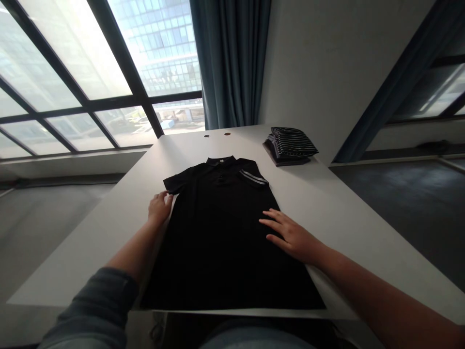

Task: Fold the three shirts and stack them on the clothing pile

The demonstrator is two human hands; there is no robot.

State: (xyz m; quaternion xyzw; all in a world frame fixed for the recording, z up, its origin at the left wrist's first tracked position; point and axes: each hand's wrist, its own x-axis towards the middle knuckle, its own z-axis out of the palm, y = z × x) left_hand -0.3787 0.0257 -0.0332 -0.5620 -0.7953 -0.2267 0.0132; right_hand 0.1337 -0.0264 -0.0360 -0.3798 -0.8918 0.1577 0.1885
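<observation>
A black short-sleeved polo shirt (225,242) lies flat, its collar toward the far side and its hem near the front table edge. The sleeve on the right is folded inward over the chest, showing two light stripes. The left sleeve sticks outward. My left hand (160,208) is at that left sleeve's hem, with thumb and fingers closed on its edge; the fingertips are partly hard to make out. Resting on the shirt's right side, my right hand (288,235) is open, its fingers spread and holding nothing.
The white table (337,232) carries a stack of folded dark clothes (290,145) at the back right, a striped one on top. Two small round discs (227,134) sit near the far edge. Beyond stand a blue curtain (232,63), a wall and large windows.
</observation>
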